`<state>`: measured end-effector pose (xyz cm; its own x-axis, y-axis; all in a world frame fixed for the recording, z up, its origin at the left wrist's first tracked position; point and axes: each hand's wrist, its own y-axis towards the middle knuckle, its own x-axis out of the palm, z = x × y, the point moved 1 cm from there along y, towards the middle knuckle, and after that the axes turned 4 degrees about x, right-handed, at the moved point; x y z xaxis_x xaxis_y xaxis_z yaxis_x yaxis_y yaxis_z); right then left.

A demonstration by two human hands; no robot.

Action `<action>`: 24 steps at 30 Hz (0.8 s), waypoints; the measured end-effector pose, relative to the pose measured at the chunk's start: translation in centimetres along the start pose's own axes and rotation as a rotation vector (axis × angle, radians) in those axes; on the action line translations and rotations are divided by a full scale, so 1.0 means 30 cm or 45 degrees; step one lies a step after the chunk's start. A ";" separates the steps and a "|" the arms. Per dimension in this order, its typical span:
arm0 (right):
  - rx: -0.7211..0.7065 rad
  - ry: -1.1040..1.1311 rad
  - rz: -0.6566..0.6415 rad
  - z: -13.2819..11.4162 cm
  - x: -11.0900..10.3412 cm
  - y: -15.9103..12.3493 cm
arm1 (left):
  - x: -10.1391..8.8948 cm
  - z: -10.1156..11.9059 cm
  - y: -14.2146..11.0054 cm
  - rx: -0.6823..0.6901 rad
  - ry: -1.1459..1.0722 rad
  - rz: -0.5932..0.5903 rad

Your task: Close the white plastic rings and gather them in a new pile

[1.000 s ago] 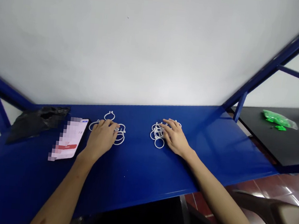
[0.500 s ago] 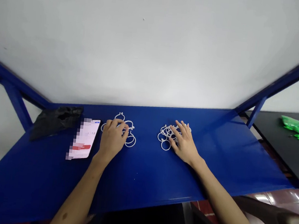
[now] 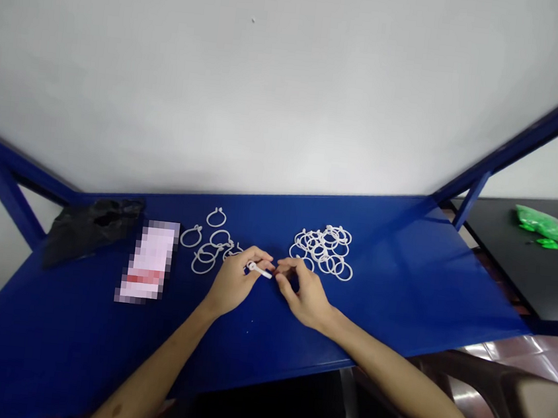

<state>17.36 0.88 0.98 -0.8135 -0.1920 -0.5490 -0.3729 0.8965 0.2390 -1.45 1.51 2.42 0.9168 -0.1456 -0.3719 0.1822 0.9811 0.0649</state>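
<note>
My left hand [image 3: 234, 283] and my right hand [image 3: 301, 293] meet over the middle of the blue table [image 3: 399, 301], fingers pinched. Between them they hold one white plastic ring [image 3: 258, 271]: the left fingers grip its near end and the right fingertips touch its other end. Behind the left hand lie several loose white rings [image 3: 208, 245], spread apart. A denser pile of white rings [image 3: 323, 248] lies behind the right hand. Neither hand touches either group.
A phone [image 3: 148, 262] lies flat left of the loose rings, with a crumpled black bag [image 3: 90, 229] beyond it. A black table [image 3: 527, 262] at the right carries a green plastic bag [image 3: 546, 227]. A brown chair [image 3: 508, 399] stands at the lower right. A white wall runs behind.
Both hands have left the two ring groups and come together nearer to me, now holding one white ring between them. The camera has tilted slightly.
</note>
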 end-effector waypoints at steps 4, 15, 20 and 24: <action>-0.045 0.009 0.049 0.013 -0.006 -0.012 | 0.016 -0.012 -0.009 -0.086 0.058 -0.008; -0.298 -0.127 0.037 0.001 0.013 -0.024 | 0.023 -0.019 -0.013 -0.128 0.205 -0.008; -0.172 -0.040 0.093 0.010 0.007 -0.012 | 0.025 -0.014 -0.011 -0.083 0.268 0.003; -0.150 -0.064 0.172 0.020 -0.006 0.001 | 0.026 0.013 -0.013 0.049 0.279 0.091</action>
<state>17.77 1.20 0.61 -0.8375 -0.0505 -0.5441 -0.3141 0.8593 0.4037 -0.66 0.95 2.47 0.8293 -0.0408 -0.5573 0.1368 0.9818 0.1317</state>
